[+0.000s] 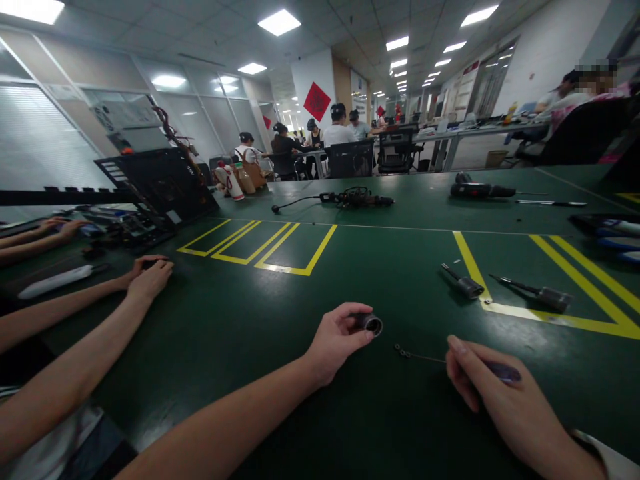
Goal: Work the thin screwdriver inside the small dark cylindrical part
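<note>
My left hand (333,343) is closed around a short dark metal cylinder (371,324), its hollow round end facing right. My right hand (493,387) grips a screwdriver (505,372) with a purplish translucent handle. Its thin shaft points left, low over the green table. By the shaft's tip are several tiny metal rings (402,352); whether they touch it I cannot tell. Beyond my right hand lie two dark cylindrical parts with thin shafts, a left one (469,287) and a right one (553,298).
Yellow tape (565,319) marks boxes on the green table (260,353). Farther back lie a power drill (480,189) and a tool with a coiled cable (357,197). At left, a co-worker's hands (150,277) rest near a dark equipment panel (160,180).
</note>
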Demonstrator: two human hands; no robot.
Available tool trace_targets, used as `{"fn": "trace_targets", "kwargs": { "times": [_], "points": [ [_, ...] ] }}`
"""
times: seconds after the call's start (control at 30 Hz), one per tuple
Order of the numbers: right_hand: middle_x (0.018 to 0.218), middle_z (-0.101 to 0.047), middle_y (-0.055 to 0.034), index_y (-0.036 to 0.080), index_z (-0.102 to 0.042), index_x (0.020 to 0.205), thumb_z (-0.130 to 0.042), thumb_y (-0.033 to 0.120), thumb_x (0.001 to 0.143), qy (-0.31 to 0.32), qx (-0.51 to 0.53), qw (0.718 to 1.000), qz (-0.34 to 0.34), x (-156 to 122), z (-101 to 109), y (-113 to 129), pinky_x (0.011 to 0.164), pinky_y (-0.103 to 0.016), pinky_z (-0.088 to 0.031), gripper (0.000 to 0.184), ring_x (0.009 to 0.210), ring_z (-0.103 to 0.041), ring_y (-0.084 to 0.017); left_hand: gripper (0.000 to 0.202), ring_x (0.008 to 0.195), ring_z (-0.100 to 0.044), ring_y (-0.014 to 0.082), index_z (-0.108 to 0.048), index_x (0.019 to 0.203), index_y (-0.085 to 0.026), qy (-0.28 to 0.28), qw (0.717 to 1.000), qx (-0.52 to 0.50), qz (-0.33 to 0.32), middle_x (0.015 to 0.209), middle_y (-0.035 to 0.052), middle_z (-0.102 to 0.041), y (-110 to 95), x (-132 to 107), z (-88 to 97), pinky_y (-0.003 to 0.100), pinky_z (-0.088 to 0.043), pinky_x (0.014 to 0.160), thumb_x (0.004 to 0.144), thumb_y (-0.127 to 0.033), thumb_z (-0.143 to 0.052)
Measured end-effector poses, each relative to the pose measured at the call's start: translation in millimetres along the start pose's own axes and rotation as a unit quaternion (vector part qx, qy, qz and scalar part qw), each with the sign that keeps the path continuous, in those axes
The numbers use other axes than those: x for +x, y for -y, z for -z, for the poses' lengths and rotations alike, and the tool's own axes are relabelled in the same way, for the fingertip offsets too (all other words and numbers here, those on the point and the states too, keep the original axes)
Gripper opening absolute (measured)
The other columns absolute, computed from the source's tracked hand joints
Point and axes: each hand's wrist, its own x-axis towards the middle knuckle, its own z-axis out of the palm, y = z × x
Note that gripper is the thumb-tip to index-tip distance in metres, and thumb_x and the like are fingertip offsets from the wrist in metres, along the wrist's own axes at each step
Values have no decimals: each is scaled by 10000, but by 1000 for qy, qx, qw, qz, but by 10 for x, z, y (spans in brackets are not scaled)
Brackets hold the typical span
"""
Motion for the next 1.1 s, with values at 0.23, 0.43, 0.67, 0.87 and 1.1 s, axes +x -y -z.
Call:
{"fn": "trace_targets", "kwargs": {
  "times": [0.23, 0.43, 0.67, 0.87, 1.1],
  "points": [
    [400, -447, 40, 213, -532, 543, -360, 683, 759, 6, -39, 999, -25, -13, 3, 138, 413, -242, -348, 546, 384, -433, -121, 366, 947, -621, 200, -597, 1029, -160, -6, 1000, 3, -7, 963, 63, -665, 6, 3, -24, 391, -454, 899, 684, -67, -681],
    [395, -429, 35, 217, -519, 504, -353, 694, 737, 42, -82, 995, -36, 31, 53, 236, 404, -242, -347, 556, 383, -444, -126, 349, 1015, -597, 215, -648, 1012, -181, 0, 999, 0, -41, 1095, 58, -590, -21, -15, -30, 394, -448, 933, 688, -52, -666],
    [442, -526, 11, 223, -515, 494, -346, 519, 881, -13, -108, 983, 145, -62, 7, 18, 427, -230, -416, 515, 408, -524, -128, 354, 1022, -591, 222, -661, 1008, -183, -15, 999, 10, -38, 1115, 66, -595, -32, -28, -37, 394, -461, 916, 689, -29, -647],
    [694, -628, 10, 242, -585, 735, -409, 318, 930, 58, -86, 946, 308, -83, -44, -85, 584, -201, -497, 273, 637, -616, -130, 362, 1006, -597, 225, -661, 1011, -174, -15, 999, -3, -35, 1074, 74, -618, -23, -29, -46, 387, -464, 906, 675, -39, -663],
    [727, -636, -2, 249, -589, 860, -426, 277, 932, 51, -115, 911, 392, -73, -185, 13, 619, -250, -520, 179, 712, -643, -164, 351, 961, -620, 207, -662, 965, -156, -30, 998, -27, -42, 976, 60, -654, 19, -26, -143, 336, -466, 869, 637, -31, -670]
  ]
}}
